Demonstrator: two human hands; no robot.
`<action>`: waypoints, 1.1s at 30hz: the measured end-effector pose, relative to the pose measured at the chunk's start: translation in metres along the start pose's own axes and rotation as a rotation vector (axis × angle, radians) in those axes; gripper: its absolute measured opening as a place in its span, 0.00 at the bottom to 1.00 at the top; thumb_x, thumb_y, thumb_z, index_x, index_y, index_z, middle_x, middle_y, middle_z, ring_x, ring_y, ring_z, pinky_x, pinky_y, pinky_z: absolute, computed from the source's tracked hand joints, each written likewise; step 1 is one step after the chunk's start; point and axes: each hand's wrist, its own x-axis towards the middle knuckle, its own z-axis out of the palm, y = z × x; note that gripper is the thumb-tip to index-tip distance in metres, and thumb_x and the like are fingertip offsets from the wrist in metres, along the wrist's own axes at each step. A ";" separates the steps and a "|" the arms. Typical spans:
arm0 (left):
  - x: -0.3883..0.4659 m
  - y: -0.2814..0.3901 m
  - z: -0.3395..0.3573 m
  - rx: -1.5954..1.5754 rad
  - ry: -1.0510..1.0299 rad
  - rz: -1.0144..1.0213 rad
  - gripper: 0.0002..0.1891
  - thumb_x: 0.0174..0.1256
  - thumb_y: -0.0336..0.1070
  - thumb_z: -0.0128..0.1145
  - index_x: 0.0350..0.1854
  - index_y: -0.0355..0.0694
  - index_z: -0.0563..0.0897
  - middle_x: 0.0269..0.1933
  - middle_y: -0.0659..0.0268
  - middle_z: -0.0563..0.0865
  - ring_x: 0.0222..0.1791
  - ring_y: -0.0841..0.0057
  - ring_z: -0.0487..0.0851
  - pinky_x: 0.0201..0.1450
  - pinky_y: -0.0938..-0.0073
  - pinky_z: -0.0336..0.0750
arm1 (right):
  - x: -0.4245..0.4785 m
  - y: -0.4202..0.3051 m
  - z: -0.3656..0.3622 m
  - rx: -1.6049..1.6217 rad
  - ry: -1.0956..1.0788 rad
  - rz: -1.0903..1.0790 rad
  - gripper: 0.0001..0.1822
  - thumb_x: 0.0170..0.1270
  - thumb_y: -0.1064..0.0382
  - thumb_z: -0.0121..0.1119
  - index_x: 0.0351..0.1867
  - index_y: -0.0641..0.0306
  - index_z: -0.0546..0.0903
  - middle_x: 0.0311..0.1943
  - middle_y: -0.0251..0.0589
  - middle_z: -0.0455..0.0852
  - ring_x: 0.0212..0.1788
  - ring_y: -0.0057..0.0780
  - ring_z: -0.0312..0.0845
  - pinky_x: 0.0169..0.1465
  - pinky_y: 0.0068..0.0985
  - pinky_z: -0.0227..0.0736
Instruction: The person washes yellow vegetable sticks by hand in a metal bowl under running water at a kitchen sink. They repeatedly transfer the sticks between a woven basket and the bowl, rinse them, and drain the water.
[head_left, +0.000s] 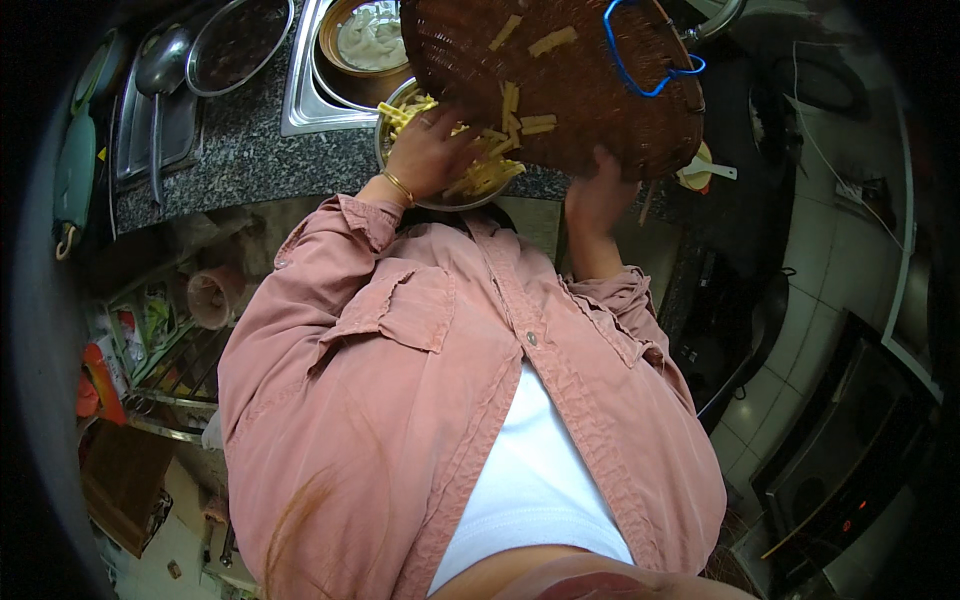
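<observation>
My right hand (600, 202) grips the near rim of a brown woven basket (585, 82), its thumb on the inner face. The basket is tilted over a round metal bowl (469, 204) at the counter's front edge. Several pale yellow cut strips (510, 105) cling to the basket, and more yellow strips (487, 176) fill the bowl. Over the bowl, beside the basket's lower lip, is my left hand (435, 146), wearing a ring and a gold bangle. Its fingertips are blurred against the strips, so whether they pinch any is unclear. A blue cord loop (634, 86) hangs on the basket.
Left of the bowl is a steel sink (300, 116) holding a brown bowl (330, 37) with whitish pieces in liquid. A ladle (157, 97), a metal tray (176, 142) and a round strainer (240, 90) lie farther left. A dark wok (772, 315) is at right.
</observation>
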 end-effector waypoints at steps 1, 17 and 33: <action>0.014 0.004 -0.011 0.007 0.076 0.017 0.26 0.49 0.37 0.62 0.55 0.43 0.76 0.56 0.54 0.74 0.57 0.55 0.70 0.60 0.59 0.66 | 0.002 -0.002 0.000 0.027 -0.021 0.003 0.27 0.49 0.73 0.58 0.54 0.64 0.69 0.54 0.47 0.72 0.55 0.45 0.68 0.58 0.38 0.63; 0.069 0.002 -0.031 0.042 0.148 0.176 0.17 0.54 0.33 0.59 0.48 0.42 0.78 0.53 0.55 0.76 0.53 0.56 0.74 0.53 0.60 0.70 | 0.010 -0.011 0.014 -0.006 -0.087 0.061 0.22 0.52 0.72 0.55 0.51 0.70 0.71 0.50 0.42 0.76 0.50 0.36 0.72 0.53 0.32 0.68; 0.121 -0.003 -0.072 0.018 0.426 -0.224 0.11 0.54 0.30 0.57 0.40 0.37 0.77 0.41 0.49 0.78 0.42 0.52 0.77 0.46 0.58 0.71 | 0.022 0.010 -0.022 -1.044 -0.406 -0.677 0.19 0.46 0.78 0.58 0.42 0.58 0.80 0.50 0.53 0.76 0.53 0.54 0.68 0.55 0.40 0.63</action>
